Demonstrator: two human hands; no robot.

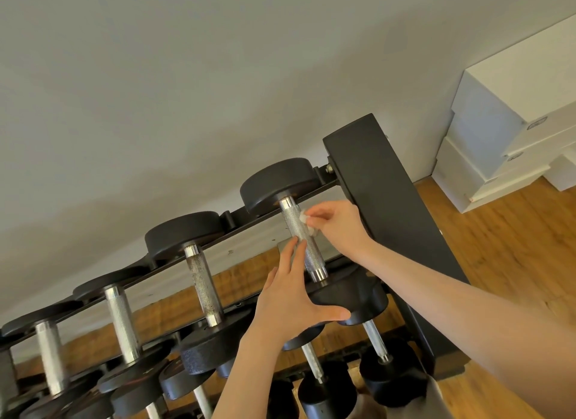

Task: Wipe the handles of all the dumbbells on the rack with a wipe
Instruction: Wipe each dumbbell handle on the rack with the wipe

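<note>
Rack (383, 206), top tier: rightmost dumbbell (349, 297) w/ knurled handle (304, 241). Left hand (290, 297) grip released, fingers straight, tips touching handle, thumb on front head. Right hand (338, 223) grip pinching white wipe (304, 217), pressed to handle's right side, upper half.

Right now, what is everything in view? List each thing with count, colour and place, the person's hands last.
top-row dumbbells: four, black heads, silver knurled handles, along the upper rail
rightmost dumbbell: one of those four, next to the rack's upright
lower-row dumbbells: several, black, thinner handles; exact count hidden
rack: one, black, against the wall
wipe: one, white, pressed to the rightmost handle
boxes: a white stack, far right on the floor
floor: brown wood
wall: pale grey
left hand: fingers straight, beside the same handle
right hand: pinches the wipe
</note>
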